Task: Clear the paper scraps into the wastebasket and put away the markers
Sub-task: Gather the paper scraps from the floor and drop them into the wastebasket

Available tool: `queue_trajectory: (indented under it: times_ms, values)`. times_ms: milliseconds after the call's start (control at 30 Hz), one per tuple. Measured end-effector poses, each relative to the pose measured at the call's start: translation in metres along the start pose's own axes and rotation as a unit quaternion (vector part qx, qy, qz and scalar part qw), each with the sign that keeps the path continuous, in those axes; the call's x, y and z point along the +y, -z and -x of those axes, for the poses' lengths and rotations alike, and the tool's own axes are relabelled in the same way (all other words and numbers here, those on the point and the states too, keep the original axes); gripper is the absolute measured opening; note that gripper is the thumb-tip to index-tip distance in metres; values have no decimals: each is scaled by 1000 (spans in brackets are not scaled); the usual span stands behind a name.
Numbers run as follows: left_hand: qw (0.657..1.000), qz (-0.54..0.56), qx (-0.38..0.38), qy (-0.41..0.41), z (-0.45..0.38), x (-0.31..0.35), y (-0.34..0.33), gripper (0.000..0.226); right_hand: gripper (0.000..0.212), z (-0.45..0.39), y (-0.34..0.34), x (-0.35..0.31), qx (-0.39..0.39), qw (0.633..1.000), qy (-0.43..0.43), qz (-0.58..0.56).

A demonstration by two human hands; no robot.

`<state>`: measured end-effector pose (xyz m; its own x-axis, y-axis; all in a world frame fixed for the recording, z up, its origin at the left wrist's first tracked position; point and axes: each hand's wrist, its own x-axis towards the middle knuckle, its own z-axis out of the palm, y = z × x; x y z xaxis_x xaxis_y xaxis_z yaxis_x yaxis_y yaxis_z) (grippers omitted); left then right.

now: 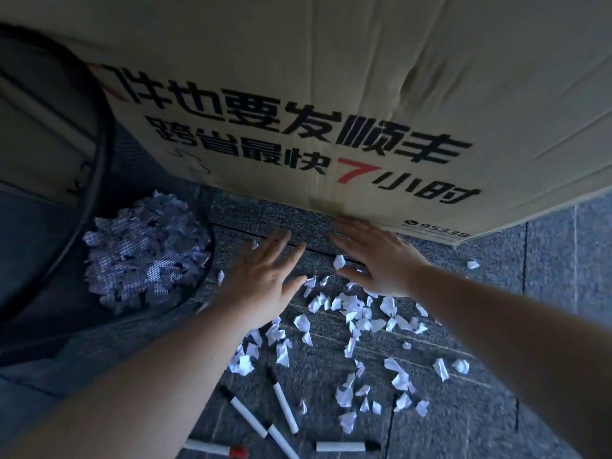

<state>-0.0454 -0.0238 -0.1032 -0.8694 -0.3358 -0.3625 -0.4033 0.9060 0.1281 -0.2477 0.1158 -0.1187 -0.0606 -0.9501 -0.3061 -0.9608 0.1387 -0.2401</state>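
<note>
Both hands are reaching out flat over the grey carpeted floor (496, 409), palms down. The left hand (261, 279) is spreading its fingers wide, its grip apart and holding nothing. The right hand (377, 260) is likewise lying open with fingers extended, its grip apart and empty, its fingertips reaching up to the lower edge of the large brown cardboard box with black and red printed characters (331, 94) that is standing just beyond both grips.

The torn white paper scraps (351, 313) are lying scattered on the floor, some between the two grips, one just beside the right thumb, and most nearer the person than either grip. To the outer side of the left grip, the round black mesh wastebasket (99, 154) is showing a heap of white scraps through its mesh. The white-barrelled markers with black caps (283, 400) are lying loose on the floor well behind the grips, near the person, one of them showing a red tip.
</note>
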Motion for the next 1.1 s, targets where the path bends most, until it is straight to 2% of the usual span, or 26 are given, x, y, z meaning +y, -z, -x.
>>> queue_trajectory:
  times_ms: [167, 267, 333, 467, 567, 667, 833, 933, 1100]
  values:
    - [1000, -3, 23, 17, -17, 0, -12, 71, 69, 3, -22, -1, 55, 997, -38, -48]
    - [998, -5, 33, 60, -19, -7, -22, 71, 63, 9, -35, -18, 78, 992, -17, -98]
    - [996, 40, 34, 72, -18, -6, -27, 76, 61, 17, -41, -29, 79, 989, 10, -122]
    - [991, 128, 46, -4, -9, 4, -34, 72, 56, 34, -39, -33, 108, 984, 19, -140]
    - [983, 166, 41, -70, 0, 19, -39, 72, 53, 47, -36, -16, 157, 978, -44, -131]
    - [972, 199, 35, -117, -1, 41, -39, 73, 55, 67, -36, 10, 172, 973, -118, -98]
    - [970, 186, 35, -155, -17, 63, -28, 70, 59, 100, -40, 33, 182, 965, -180, -55]
    - [974, 133, 43, -176, -26, 69, -24, 68, 58, 111, -43, 40, 197, 957, -209, -46]
    - [994, 40, 18, -104, -34, 69, -27, 73, 63, 115, -53, 44, 215, 947, -230, -69]
